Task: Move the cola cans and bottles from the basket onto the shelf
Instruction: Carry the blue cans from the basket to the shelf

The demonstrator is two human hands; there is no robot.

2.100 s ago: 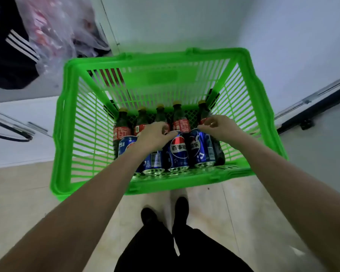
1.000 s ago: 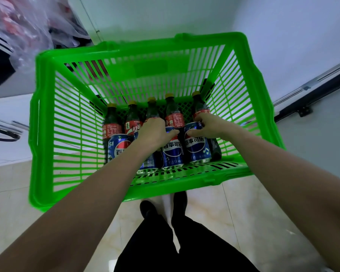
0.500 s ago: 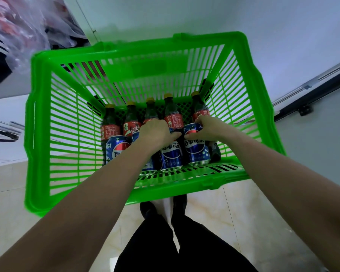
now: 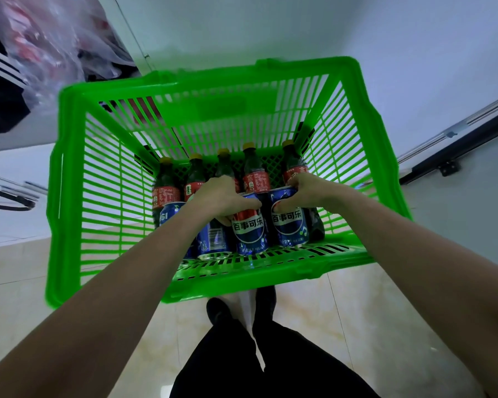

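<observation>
Both hands curled on can tops in basket (image 4: 69,179): left hand (image 4: 222,196) on can (image 4: 249,228), right hand (image 4: 305,192) on can (image 4: 289,222). Lift straight up, clear of bottles (image 4: 253,173).

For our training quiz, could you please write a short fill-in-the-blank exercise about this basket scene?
1. The cans and bottles sit in a plastic basket coloured ____.
2. The row of cola bottles behind the cans numbers ____.
3. The right hand grips a Pepsi can coloured ____.
4. The left hand grips another Pepsi ____.

Missing words: green; five; blue; can
</observation>
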